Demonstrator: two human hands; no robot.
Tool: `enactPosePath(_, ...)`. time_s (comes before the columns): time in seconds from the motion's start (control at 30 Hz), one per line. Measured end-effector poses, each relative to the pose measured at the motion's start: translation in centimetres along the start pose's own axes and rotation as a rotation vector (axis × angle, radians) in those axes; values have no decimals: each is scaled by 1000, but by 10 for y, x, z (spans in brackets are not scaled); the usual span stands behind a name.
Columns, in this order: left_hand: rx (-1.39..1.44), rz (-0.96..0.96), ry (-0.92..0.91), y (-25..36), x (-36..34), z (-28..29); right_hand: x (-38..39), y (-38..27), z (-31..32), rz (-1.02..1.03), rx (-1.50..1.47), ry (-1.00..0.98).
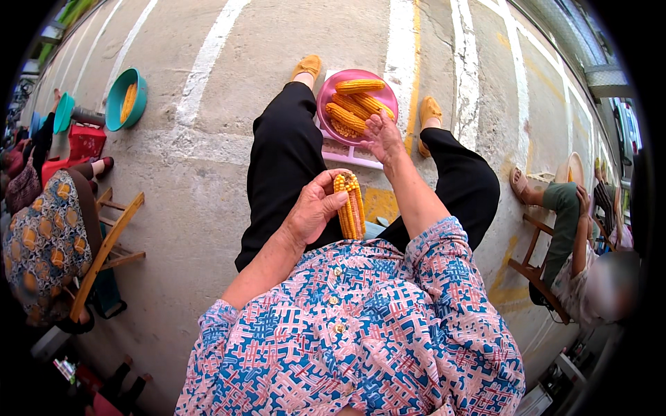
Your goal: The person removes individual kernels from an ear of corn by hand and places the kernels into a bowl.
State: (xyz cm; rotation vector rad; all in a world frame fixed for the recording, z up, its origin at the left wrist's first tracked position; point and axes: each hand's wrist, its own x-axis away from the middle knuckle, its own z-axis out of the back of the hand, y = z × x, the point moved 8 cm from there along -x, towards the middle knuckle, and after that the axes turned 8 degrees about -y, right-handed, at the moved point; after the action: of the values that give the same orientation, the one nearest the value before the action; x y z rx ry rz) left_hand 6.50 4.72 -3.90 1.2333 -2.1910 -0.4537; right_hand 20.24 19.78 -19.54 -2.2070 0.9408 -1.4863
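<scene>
My left hand point(312, 209) grips a yellow corn cob point(356, 216) upright in front of my shirt. A strip down the cob's side is bare of kernels, with rows still standing on both sides. Past it, my right hand point(381, 139) hovers by the near right rim of a pink basin point(321, 104); its fingers are apart and nothing shows in them. Several whole corn ears point(359, 86) lie piled in the basin, with loose kernels point(341, 130) at its near left side.
The basin stands on a low pale pink stool point(361, 161) between my feet. To the left are a teal basin point(143, 104) holding corn and a seated person beside a wooden chair point(114, 232). Another person sits on a wooden chair point(533, 267) at the right. White lines cross the concrete.
</scene>
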Motion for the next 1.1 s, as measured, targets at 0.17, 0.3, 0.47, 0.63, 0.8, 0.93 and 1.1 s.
enactPosePath(0.17,-56,-32,-48,-5,1,6,37,17,43,181,681,113)
enactPosePath(0.3,-68,-46,-36,-5,-3,5,62,60,60,-2,1066,128)
enactPosePath(0.47,-93,-24,-52,-7,-9,-2,98,24,7,508,1198,-118)
enactPosePath(0.63,-109,-17,-55,-9,-9,1,146,1,7,201,1468,50)
enactPosePath(0.8,-133,-50,-114,-9,-11,2,172,-18,3,363,954,-14)
enactPosePath(0.93,-128,-43,-153,-9,-13,-3,222,-64,-18,662,814,-17)
enactPosePath(1.1,-157,-23,-135,-8,-10,-7,279,-141,-52,828,325,-322)
